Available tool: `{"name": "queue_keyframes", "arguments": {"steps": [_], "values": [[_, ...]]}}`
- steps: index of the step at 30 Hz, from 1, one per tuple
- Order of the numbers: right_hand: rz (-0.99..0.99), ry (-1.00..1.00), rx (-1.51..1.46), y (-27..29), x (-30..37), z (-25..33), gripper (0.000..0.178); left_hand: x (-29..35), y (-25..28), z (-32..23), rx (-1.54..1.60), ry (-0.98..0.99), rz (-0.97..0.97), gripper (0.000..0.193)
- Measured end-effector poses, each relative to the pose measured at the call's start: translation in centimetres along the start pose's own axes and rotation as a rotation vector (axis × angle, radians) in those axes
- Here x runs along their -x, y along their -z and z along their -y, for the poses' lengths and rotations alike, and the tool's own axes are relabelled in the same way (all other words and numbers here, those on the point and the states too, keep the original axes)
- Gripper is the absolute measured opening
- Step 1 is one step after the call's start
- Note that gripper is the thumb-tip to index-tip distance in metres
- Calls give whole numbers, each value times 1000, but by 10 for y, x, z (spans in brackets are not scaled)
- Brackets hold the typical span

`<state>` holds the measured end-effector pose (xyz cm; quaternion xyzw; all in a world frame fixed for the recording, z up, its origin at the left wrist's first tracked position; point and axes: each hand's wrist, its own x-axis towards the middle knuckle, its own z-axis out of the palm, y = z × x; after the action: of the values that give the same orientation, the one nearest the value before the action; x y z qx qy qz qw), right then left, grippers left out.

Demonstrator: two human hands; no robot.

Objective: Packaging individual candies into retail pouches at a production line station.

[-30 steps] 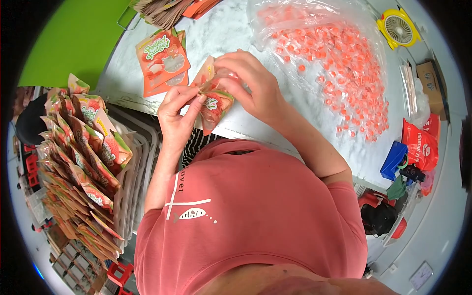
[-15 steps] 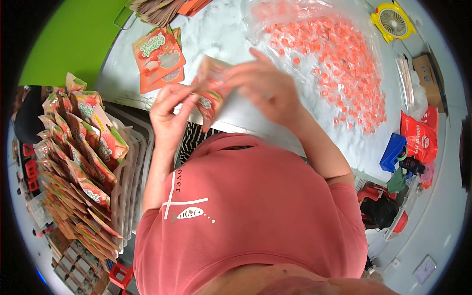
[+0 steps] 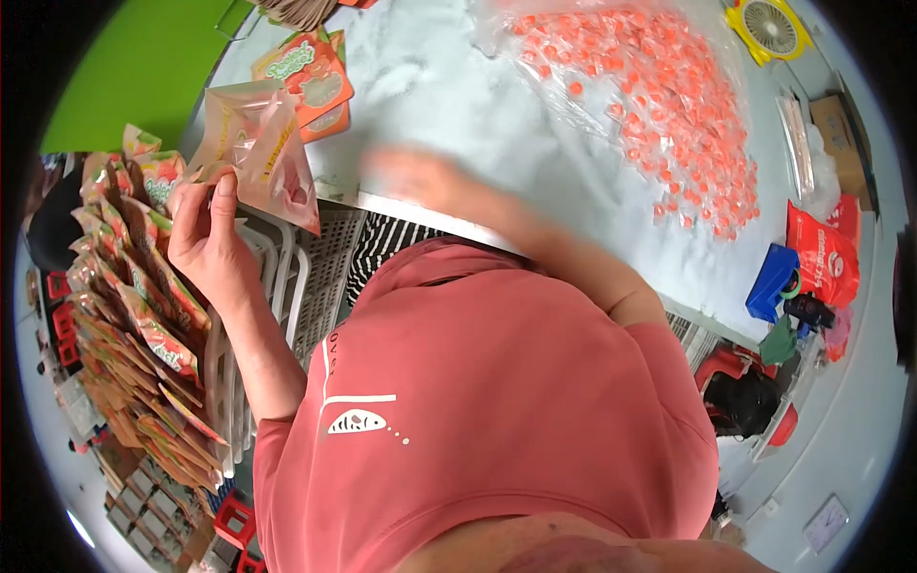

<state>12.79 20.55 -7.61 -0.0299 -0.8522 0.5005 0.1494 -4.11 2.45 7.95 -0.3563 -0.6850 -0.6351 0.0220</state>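
My left hand (image 3: pixel 207 226) pinches a pouch (image 3: pixel 256 143) by its lower left part, holding it up over the corner between the table and the basket of pouches. The pouch is pale pinkish with a clear part and yellow marks, and it stands partly spread. My right hand (image 3: pixel 415 177) is smeared by motion above the table's front edge, apart from the pouch, and its fingers cannot be made out. Flat orange pouches (image 3: pixel 320 81) with a fruit print lie on the table beyond the held one.
Many small clear-wrapped orange-red sweets (image 3: pixel 659 115) lie heaped on a plastic sheet at the right. Upright printed pouches (image 3: pixel 143 277) fill a white basket (image 3: pixel 224 401) at my left. A yellow fan (image 3: pixel 769 33), a blue holder (image 3: pixel 772 282) and a red bag (image 3: pixel 823 253) line the right side.
My left hand has carried the pouch left, toward the basket, and its face has turned. My right hand has left the pouch and dropped left toward the table's front edge.
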Motion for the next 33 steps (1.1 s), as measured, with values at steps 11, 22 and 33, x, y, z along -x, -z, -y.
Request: {"name": "queue_keyframes", "arguments": {"steps": [11, 22, 33], "values": [[179, 285, 202, -58, -43, -42, 31, 9, -1, -18, -4, -25, 66, 8], [65, 4, -47, 11, 71, 8, 46, 15, -15, 6, -55, 0, 179, 15], [-126, -326, -403, 34, 121, 55, 33, 21, -50, 26, 25, -63, 295, 21]]}}
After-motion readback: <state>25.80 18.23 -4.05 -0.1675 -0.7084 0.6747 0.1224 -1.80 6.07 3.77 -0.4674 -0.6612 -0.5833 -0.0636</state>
